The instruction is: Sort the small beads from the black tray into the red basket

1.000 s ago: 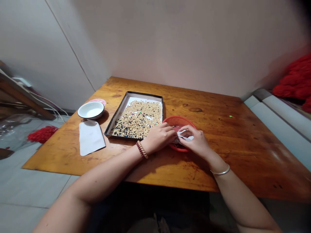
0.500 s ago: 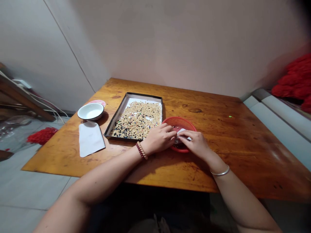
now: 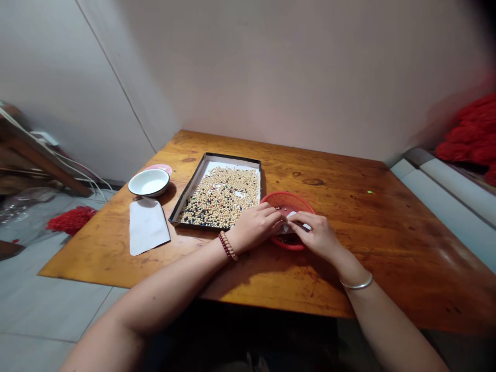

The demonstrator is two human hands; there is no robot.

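The wooden table [image 3: 349, 206] carries a shallow black-edged tray [image 3: 188, 191], a red basket [image 3: 290, 199], a white bowl [image 3: 149, 183], a white flat sheet [image 3: 149, 227], a pink disc [image 3: 165, 168] and a small green piece [image 3: 369, 192].

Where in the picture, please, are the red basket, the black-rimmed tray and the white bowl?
Red basket [image 3: 291, 199], head view: far wall.
Black-rimmed tray [image 3: 232, 161], head view: inner far wall.
White bowl [image 3: 149, 183], head view: inside surface.

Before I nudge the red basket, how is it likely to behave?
The basket is probably light and slightly flexible, since it looks thin and latticed. The few small beads visible inside look loose and round, so they could roll if it shifts.
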